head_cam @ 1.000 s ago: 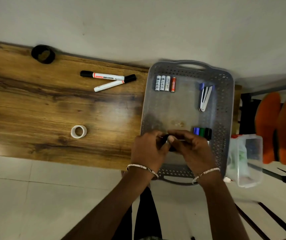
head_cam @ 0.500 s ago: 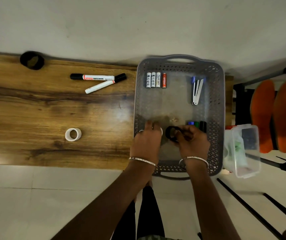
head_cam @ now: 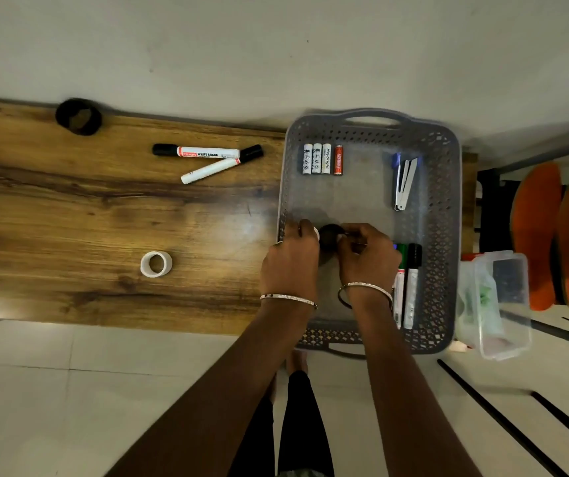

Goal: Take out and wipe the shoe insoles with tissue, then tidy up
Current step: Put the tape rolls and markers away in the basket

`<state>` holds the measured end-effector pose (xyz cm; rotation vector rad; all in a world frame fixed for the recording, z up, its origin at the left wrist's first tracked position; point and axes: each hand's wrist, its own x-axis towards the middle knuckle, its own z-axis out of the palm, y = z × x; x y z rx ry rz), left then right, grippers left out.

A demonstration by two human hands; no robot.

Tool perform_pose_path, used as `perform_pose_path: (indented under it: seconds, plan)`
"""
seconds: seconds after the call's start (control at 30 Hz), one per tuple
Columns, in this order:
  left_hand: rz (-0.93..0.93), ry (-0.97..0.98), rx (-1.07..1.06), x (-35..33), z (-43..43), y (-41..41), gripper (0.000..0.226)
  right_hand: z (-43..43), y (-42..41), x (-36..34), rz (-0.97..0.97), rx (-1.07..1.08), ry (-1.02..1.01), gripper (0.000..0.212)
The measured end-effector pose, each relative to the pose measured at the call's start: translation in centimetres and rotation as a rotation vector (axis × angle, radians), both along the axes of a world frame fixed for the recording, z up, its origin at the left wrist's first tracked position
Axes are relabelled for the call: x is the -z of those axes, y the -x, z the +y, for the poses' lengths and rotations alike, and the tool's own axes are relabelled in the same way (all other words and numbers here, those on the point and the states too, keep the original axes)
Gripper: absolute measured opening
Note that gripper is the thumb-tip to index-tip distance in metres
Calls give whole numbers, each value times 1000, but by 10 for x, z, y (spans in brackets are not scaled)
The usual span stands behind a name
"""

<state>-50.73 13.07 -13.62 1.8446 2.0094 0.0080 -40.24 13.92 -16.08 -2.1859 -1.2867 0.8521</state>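
right hand (head_cam: 369, 258) pinches a half-hidden black roll (head_cam: 328, 235) over the basket (head_cam: 445, 201); whether left hand (head_cam: 290, 261) grasps anything i cannot tell.

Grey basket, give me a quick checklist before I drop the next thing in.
1. Black tape roll within grey basket: ok, right hand pinches it.
2. Left hand free: cannot tell, something white at its fingertips.
3. Batteries lined up: ok.
4. Whiteboard markers all binned: not ok, two lie on the wooden table.
5. White tape roll binned: not ok, on the table.
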Motion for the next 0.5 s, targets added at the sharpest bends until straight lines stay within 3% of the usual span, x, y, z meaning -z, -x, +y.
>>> perform_pose_path:
  seconds: [0.13,0.3,0.5]
  plan:
    - [-148,-105,-40,-8,-4,11,38,-7,-5,-1,-23,20,-30,18]
    - [-300,-318,-242,-19,-15,59,25,-11,10,-22,-10,83,-162,20]
    - [-22,-241,-422,5,-53,142,44,-20,77,-56,78,-144,-375,17]
